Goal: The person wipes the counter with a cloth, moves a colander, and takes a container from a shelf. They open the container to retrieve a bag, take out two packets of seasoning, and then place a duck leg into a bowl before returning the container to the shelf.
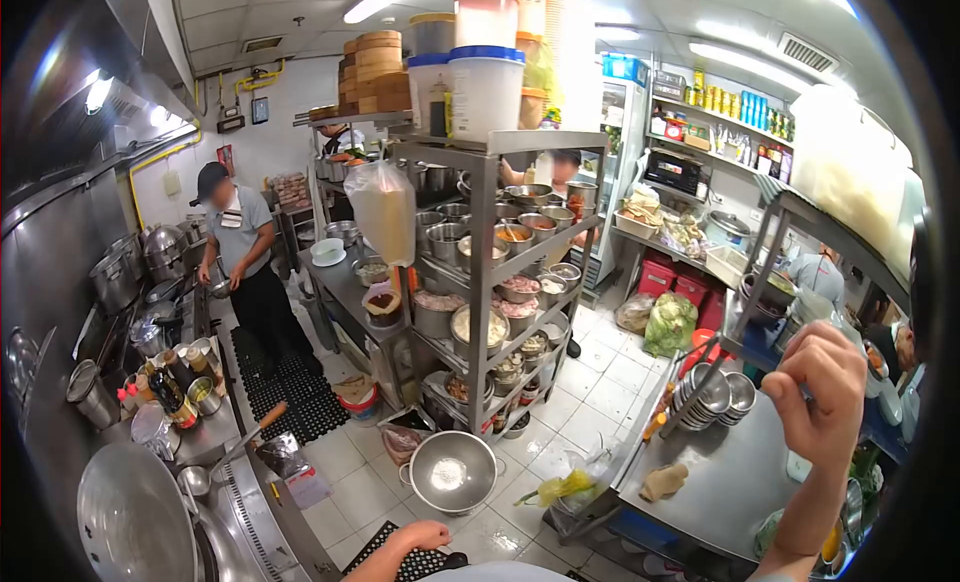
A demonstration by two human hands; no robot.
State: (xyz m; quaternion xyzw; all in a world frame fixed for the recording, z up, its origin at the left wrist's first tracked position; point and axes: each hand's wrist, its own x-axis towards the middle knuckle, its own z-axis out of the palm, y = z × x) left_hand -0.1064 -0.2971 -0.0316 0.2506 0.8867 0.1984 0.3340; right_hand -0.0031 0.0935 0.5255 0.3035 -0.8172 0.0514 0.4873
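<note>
My left hand (425, 535) is low at the bottom centre, its fingers curled in, with no object showing in it. It is nearest to a large two-handled steel basin (425, 472), apart from it. My right hand (822, 392) is raised at the right, over the steel worktable (735, 472). Its fingers are bent into a loose fist and I see nothing held. Stacked metal bowls (705, 394) and a crumpled tan cloth (664, 482) rest on that table, left of my right forearm.
A tall steel rack (480, 282) full of food pans stands in the middle. At left, a person in a grey shirt (240, 242) holds a pan by the stove. A wok (135, 512) and a ladle (195, 480) are at lower left. A bag of greens (672, 325) sits beyond the worktable.
</note>
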